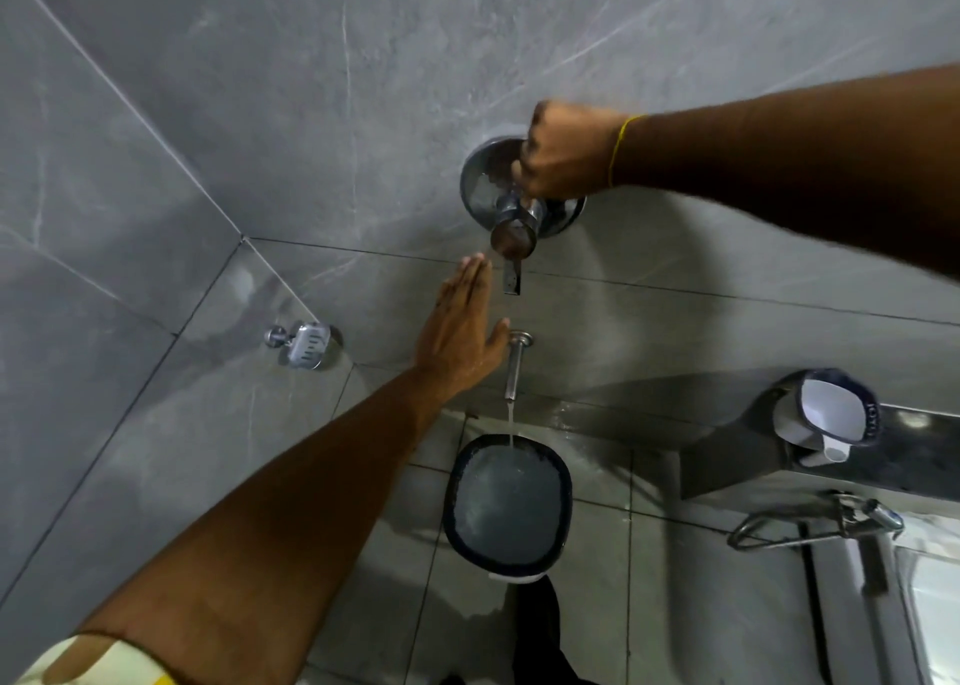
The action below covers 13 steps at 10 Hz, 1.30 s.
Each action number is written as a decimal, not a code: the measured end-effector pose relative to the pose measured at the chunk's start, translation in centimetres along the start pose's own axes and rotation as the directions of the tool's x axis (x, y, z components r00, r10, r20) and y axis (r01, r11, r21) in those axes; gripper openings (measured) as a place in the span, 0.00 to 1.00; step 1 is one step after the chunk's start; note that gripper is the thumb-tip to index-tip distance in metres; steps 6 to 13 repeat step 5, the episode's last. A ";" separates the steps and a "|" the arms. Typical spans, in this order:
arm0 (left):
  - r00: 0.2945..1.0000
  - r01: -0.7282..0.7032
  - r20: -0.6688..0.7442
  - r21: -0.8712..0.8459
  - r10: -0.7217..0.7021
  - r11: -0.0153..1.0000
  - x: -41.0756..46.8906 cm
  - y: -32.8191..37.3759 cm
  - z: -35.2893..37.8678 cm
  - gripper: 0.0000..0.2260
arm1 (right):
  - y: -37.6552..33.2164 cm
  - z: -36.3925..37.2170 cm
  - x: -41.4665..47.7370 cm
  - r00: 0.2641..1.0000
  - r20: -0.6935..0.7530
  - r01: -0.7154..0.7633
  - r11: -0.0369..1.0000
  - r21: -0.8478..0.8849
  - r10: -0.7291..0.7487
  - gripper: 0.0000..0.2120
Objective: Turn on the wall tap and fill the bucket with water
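Gripping wall tap control [511, 206], right hand [566, 151] closed on it, probably its knob. Left hand [462, 336] flat, open beside spout [513, 367]. Bucket [509, 507] directly below spout, nearly full.

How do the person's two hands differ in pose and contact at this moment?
The right hand is closed in a fist on the chrome wall tap control; the left hand is open and flat, fingers extended, gripping nothing. The right hand sits higher, at the control; the left hand is lower, beside the thin metal spout pouring into the dark-rimmed bucket. Both are bare and near the grey wall.
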<state>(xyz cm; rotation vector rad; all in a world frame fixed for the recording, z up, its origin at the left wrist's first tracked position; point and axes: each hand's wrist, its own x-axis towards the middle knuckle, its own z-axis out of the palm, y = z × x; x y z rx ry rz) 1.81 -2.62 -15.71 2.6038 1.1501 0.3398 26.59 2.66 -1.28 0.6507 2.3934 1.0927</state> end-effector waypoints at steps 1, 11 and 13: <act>0.999 0.026 -0.034 0.016 -0.026 1.000 -0.6 -0.6 -1.1 0.38 | -1.9 -0.6 0.1 0.914 0.113 -0.400 0.912 0.091 0.389 0.10; 0.891 -0.011 -0.447 0.156 0.081 0.988 -3.6 -3.7 -21.5 0.32 | -3.3 -13.0 -1.6 0.021 0.164 -0.791 -0.084 0.606 0.986 0.17; 0.891 -0.011 -0.447 0.156 0.081 0.988 -3.6 -3.7 -21.5 0.32 | -3.3 -13.0 -1.6 0.021 0.164 -0.791 -0.084 0.606 0.986 0.17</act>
